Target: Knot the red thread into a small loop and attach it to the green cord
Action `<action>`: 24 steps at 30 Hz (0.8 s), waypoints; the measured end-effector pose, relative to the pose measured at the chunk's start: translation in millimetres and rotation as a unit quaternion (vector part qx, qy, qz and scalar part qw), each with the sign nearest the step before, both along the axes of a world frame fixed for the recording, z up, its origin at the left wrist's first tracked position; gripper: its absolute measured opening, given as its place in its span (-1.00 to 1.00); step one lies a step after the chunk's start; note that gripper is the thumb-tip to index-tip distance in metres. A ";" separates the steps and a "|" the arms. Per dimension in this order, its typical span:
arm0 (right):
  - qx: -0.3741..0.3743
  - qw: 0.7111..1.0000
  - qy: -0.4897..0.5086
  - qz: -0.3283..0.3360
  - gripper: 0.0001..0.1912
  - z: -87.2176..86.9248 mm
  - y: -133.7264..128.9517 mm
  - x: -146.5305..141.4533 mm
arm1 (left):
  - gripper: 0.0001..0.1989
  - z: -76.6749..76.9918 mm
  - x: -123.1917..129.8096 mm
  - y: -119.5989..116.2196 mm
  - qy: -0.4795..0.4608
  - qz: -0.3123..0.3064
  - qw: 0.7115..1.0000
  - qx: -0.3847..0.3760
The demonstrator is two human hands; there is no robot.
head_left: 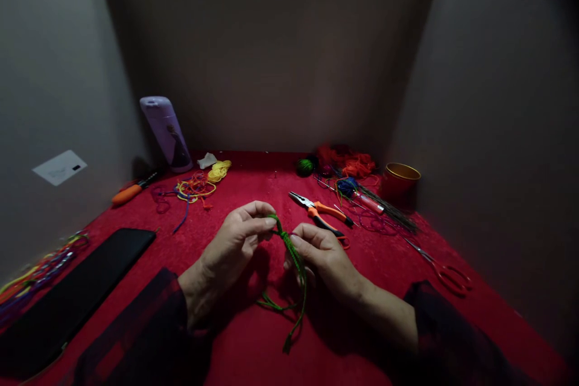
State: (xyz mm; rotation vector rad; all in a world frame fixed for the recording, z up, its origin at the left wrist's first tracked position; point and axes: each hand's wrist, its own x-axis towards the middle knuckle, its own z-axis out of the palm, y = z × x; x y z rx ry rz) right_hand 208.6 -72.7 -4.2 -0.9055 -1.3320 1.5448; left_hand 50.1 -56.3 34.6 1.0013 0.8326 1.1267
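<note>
A green cord (pixel 301 277), knotted near its top, hangs between my two hands in the middle of the view. My left hand (pixel 237 235) pinches its upper end between thumb and forefinger. Just right of the knot, my right hand (pixel 323 253) has thumb and forefinger closed on the cord's braided part; its other fingers are partly hidden. The loose strands drop below the hands over the red cloth (pixel 253 356), one ending in a small tuft. Behind my right hand lie orange and black pliers (pixel 316 206) with a metal nose.
Tangled threads (pixel 194 188), an orange-handled tool (pixel 127 194) and a purple bottle (pixel 167 132) are at the back left. A black case (pixel 81 295) lies nearer. Yarn (pixel 355 164), a red cup (pixel 400 181) and scissors (pixel 441 268) are on the right. Grey walls surround the cloth.
</note>
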 end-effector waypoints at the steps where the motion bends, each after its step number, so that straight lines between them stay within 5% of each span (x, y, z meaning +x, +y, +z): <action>1: 0.001 1.000 -0.004 0.002 -0.69 -1.0 0.3 0.1 | -0.85 0.1 0.5 0.1 0.041 0.018 0.999 0.022; 5: 0.001 1.000 -0.006 0.001 -0.68 -2.5 0.7 0.7 | -0.80 3.2 0.2 -1.6 0.176 0.068 0.973 0.129; 9: 0.002 1.000 -0.006 -0.010 -0.71 -1.2 -0.3 0.9 | -0.72 7.1 -2.5 -6.3 0.220 -0.028 0.960 0.173; 13: 0.009 1.000 0.006 0.019 -0.70 -3.9 0.1 0.6 | -0.86 6.4 -1.8 -7.0 0.273 0.073 0.931 0.231; 18: 0.018 1.000 0.006 0.025 -0.71 -6.9 1.8 0.7 | -0.88 10.5 -5.8 -0.7 0.026 0.106 0.990 0.086; 21: 0.025 0.999 0.008 0.022 -0.71 -5.7 1.4 0.6 | -0.83 14.9 -9.0 0.9 -0.131 0.121 0.983 -0.033; 24: 0.018 1.000 0.005 0.024 -0.72 -4.0 1.0 0.3 | -0.79 15.7 -9.3 0.2 -0.143 0.098 0.984 -0.047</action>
